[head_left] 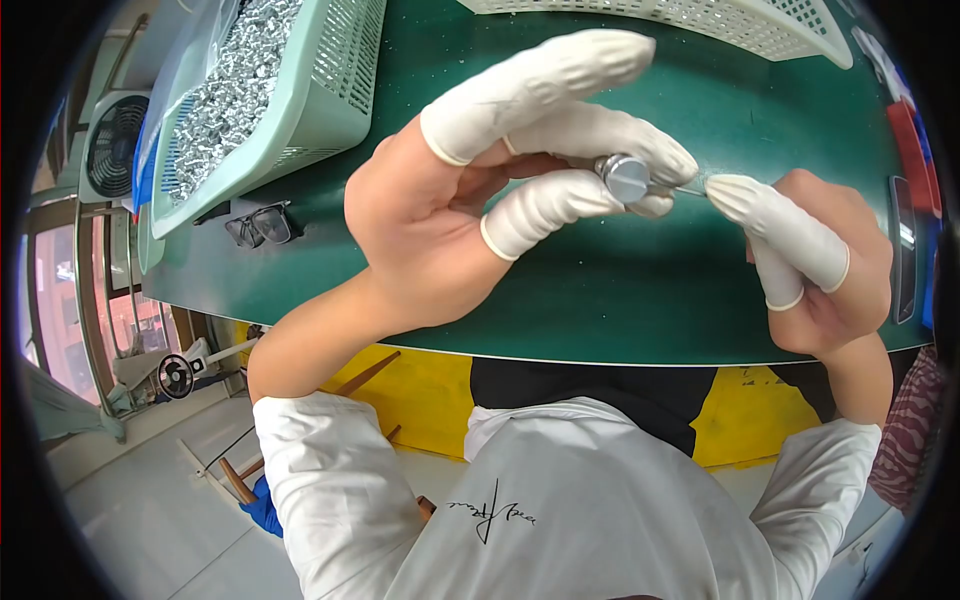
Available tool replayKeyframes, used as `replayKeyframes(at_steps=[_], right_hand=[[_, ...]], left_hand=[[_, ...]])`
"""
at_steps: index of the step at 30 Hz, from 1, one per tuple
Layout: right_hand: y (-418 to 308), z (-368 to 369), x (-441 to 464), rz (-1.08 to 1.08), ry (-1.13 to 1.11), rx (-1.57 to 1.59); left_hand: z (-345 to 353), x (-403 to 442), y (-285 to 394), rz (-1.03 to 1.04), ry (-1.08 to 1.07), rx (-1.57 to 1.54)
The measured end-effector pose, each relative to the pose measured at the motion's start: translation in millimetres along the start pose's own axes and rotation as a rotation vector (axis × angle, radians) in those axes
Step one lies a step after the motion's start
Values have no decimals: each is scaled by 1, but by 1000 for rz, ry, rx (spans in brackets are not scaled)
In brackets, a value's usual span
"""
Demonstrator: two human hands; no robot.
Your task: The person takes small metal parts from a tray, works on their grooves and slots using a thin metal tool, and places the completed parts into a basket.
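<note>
Wearing: a person in a pale grey shirt (600,510) with white sleeves and black script on the front, seated at the table's near edge.
Left hand (430,220): white finger cots (545,95) cover the thumb and two fingers; the thumb and one finger pinch a small part, while the other covered finger stretches out above them.
Metal cylinder (627,180): gripped in those left fingertips, raised over the table, its flat round silver end facing up toward the person.
Thin metal rod (691,191): reaching from beside the cylinder to the right fingertips; I cannot tell whether the two are joined.
Right hand (825,250): two cotted digits drawn together, pinching the rod's end; the remaining fingers curl in, partly hidden.
Green tabletop (630,300): spread beneath both hands.
Smartphone (903,250): lying dark beside the right hand.
Eyeglasses (262,228): resting left of the left hand.
Pale green basket (325,110): beyond the glasses, heaped with small silvery metal pieces (235,85).
Off-white perforated basket (680,12): at the table's far side.
Fan (115,145): off the table, past the green basket.
</note>
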State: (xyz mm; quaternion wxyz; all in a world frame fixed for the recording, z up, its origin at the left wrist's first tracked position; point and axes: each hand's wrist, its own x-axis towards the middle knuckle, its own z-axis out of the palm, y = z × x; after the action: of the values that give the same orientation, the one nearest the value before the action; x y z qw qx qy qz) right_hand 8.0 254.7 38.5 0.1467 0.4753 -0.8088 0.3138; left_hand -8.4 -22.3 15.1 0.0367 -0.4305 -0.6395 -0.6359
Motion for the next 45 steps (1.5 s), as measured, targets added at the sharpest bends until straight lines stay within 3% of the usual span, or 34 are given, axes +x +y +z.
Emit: replayKeyframes(at_steps=[9,23,35,38,41,45], right_hand=[[-11,3,-4,27,34,109],[-10,10,-7,10,79,135],[-12,7,-5,7,33,113],[-13,4,-6,12,9,112],[-13,4,-7,11,-3,117],[-12,5,-8,2,-3,136]], left_hand=[[-7,-2,8,124,-164,156],[0,-3,32,9,-196,490],[-4,-6,6,193,-218,157],[-1,-7,7,159,-189,34],[-2,-2,19,95,-195,44],[1,-5,18,173,-120,93]])
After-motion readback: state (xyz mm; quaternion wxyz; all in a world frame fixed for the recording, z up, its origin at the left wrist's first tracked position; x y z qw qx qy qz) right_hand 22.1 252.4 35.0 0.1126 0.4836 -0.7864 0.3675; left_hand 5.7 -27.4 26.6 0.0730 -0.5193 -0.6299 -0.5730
